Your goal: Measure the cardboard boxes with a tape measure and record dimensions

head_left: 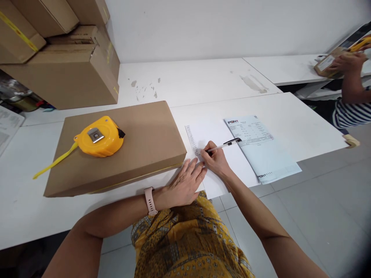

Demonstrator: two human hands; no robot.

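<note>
My right hand (215,159) grips a pen (224,145) with a clear barrel and a black cap end, its tip down at the written column on a white sheet of paper (211,135). Beside it my left hand (187,182) lies flat with fingers stretched out, fingertips at the sheet's left edge. A watch with a pale pink strap (150,200) is on the left wrist. To the left lies a closed cardboard box (145,135), and on top of it rests a yellow tape measure (100,137) with a yellow strap. Pale blue printed forms (263,150) overlap the sheet's right side.
Stacked cardboard boxes (72,73) stand at the back left against the white wall (179,31). The white table (307,127) ends at the right above a tiled floor. At far right, another person's hands (349,61) hold a small box (326,66).
</note>
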